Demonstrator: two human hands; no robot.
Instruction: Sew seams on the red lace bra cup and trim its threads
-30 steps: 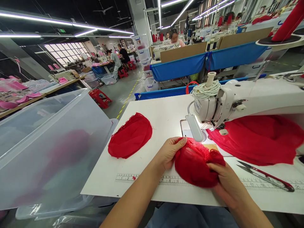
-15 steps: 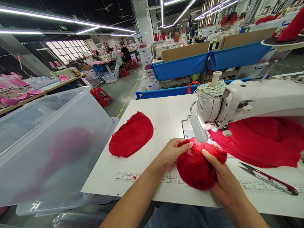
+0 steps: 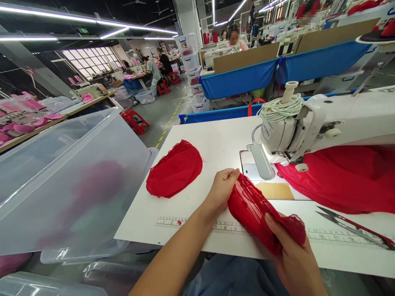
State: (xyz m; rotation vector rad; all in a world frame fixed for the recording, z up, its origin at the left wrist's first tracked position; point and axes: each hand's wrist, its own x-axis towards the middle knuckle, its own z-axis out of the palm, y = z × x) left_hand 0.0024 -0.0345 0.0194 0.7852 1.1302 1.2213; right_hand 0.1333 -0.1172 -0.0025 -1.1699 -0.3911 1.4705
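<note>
Between my two hands a red fabric piece [image 3: 254,207] is stretched slantwise above the table's front edge, its frayed edge facing up. My left hand [image 3: 224,187] pinches its upper left end. Around the lower right end my right hand [image 3: 288,242] is closed, thumb on top. Behind them stands a white sewing machine [image 3: 339,123] with a lit lamp [image 3: 262,161]. More red fabric [image 3: 342,179] lies under the machine's arm. Another red piece, oval with a frayed edge [image 3: 174,168], rests flat to the left. Thread snips [image 3: 354,226] lie at the right.
A ruler strip [image 3: 225,227] runs along the front of the white table [image 3: 212,139]. Large translucent bins [image 3: 74,185] lean at the left. A red stool [image 3: 135,121] stands on the floor beyond. Several people work at other machines farther back.
The red piece went from a rounded bundle near the lamp to a stretched strip. My right hand moved down and towards me. The view shifted slightly.
</note>
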